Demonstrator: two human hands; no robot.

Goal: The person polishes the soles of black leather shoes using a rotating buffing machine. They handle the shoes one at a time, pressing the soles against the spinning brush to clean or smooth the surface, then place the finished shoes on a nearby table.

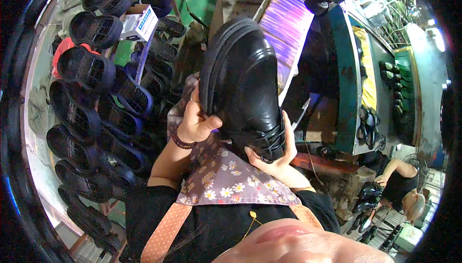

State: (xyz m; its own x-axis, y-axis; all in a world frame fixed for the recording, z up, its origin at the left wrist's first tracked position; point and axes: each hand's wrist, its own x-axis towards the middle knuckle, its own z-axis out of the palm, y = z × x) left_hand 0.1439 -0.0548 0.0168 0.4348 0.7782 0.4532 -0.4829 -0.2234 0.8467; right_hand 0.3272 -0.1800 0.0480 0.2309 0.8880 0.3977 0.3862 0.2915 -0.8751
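Shoe (pixel 243 80), black, laced, is sitting between both my hands above my lap, long axis running away from me, toe up and far, laces near. My left hand (pixel 195 123) is gripping the sole edge, thumb pressing the upper. My right hand (pixel 276 159) is cupping the laced end from below, fingers curled closed on it. Soles (pixel 91 70) are racked at left.

We see one small white-and-blue cardboard box (pixel 140 23) at upper left, lying on the rack of black shoe soles (pixel 86 104). We find no signs or screens.
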